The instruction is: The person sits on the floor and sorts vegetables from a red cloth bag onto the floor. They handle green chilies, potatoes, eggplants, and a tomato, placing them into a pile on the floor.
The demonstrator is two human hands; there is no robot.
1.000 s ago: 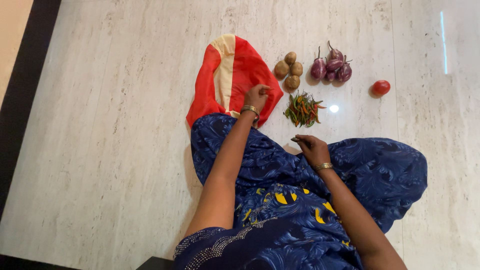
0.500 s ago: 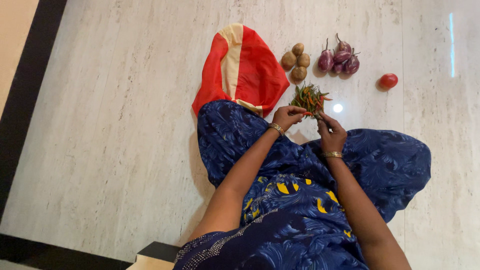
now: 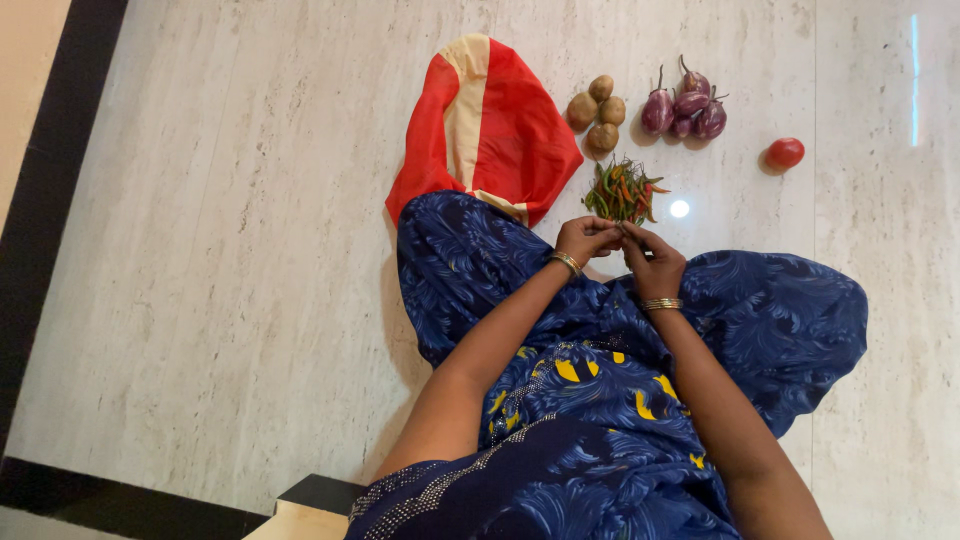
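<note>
- Head view: left hand [image 3: 588, 240] and right hand [image 3: 652, 262] meet, fingertips pinched on one chilli, barely visible.
- Chilli pile [image 3: 622, 190] lies at 12 o'clock, just beyond the hands.
- Progress: pile looks mostly unhandled; potatoes [image 3: 598, 112], brinjals [image 3: 686, 105], tomato [image 3: 785, 153] lie untouched.

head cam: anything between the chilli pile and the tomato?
Nothing lies there: between the chilli pile and the tomato is bare marble floor, with only a bright light reflection on it, in the head view.
</note>
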